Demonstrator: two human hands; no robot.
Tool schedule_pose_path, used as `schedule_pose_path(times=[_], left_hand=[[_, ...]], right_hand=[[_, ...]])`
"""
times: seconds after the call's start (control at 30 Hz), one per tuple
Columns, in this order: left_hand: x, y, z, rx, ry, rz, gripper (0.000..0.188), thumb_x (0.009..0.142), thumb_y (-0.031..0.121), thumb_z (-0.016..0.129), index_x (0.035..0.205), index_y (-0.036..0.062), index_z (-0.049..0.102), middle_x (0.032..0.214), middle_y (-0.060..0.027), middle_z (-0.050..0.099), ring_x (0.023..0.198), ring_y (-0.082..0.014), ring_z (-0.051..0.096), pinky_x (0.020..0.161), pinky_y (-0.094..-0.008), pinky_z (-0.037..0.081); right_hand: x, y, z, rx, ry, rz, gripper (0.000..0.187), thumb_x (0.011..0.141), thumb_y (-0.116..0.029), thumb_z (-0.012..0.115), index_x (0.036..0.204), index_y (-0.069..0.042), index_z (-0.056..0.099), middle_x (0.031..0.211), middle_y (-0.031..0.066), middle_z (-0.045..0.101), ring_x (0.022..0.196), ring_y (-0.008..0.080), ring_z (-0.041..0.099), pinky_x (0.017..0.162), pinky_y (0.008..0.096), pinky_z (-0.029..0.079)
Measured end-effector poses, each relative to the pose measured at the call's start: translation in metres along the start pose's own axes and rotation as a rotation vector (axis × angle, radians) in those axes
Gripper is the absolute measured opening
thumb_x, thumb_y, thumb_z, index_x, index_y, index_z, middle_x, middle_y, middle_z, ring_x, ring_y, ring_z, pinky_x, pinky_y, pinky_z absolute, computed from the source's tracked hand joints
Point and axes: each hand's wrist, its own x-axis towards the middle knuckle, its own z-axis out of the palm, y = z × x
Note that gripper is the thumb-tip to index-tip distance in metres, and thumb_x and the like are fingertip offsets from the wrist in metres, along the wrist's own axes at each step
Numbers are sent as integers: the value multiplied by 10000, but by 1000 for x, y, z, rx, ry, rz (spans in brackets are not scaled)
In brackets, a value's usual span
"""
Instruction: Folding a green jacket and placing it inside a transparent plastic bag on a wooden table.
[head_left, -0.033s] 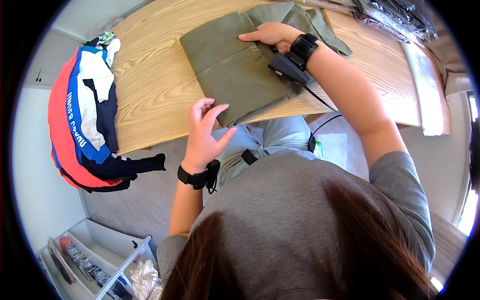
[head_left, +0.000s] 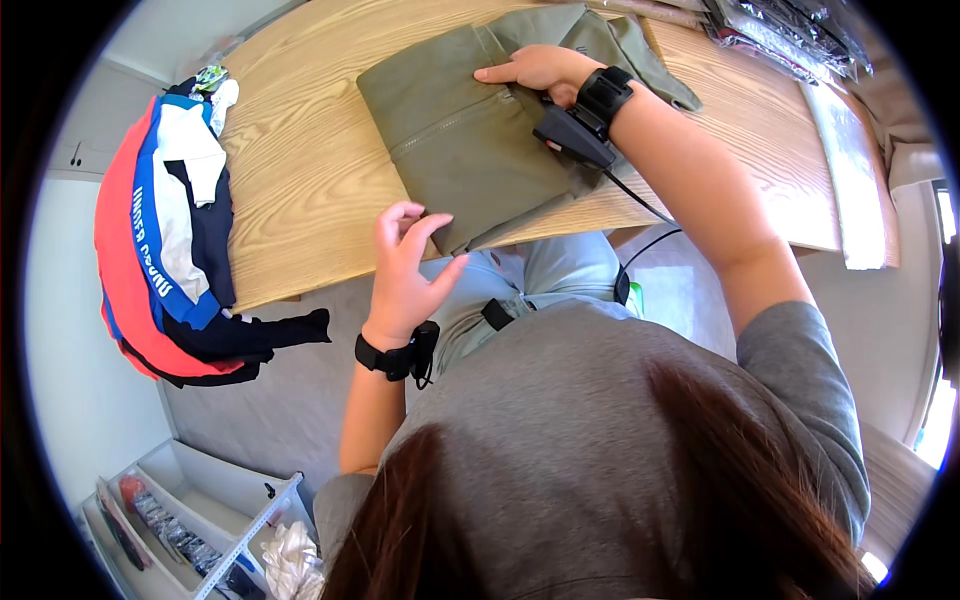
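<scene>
A folded olive-green garment [head_left: 470,140] lies on the wooden table [head_left: 300,170] in front of me. My right hand [head_left: 535,68] rests flat on its far part, fingers pointing left, with a black wrist device and cable behind it. My left hand [head_left: 405,270] hovers at the garment's near left corner by the table's front edge, its fingers spread and curled, holding nothing. A black band sits on my left wrist.
A pile of red, blue, white and black clothes [head_left: 160,240] hangs over the table's left end. Clear plastic packages [head_left: 790,30] lie at the far right. A white open storage unit [head_left: 180,520] with small items stands on the floor at lower left.
</scene>
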Motion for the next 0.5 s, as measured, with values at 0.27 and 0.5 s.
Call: schedule_pose_path(times=[0.27, 0.5], left_hand=[[0, 0, 9, -33, 112, -50, 307, 665, -3, 707, 901, 23, 512, 973, -111, 461, 750, -224, 522, 671, -303, 473], [1, 8, 19, -19, 283, -92, 294, 672, -52, 668, 891, 23, 487, 943, -85, 454, 736, -187, 495, 643, -275, 459]], right_hand=[[-12, -10, 1, -182, 26, 12, 493, 847, -391, 669, 1030, 60, 597, 910, 142, 662, 657, 202, 628, 446, 367, 497], [-73, 11, 44, -590, 823, -823, 440, 765, -297, 681, 1091, -22, 572, 1066, 216, 605, 1023, 378, 557, 888, 445, 455]])
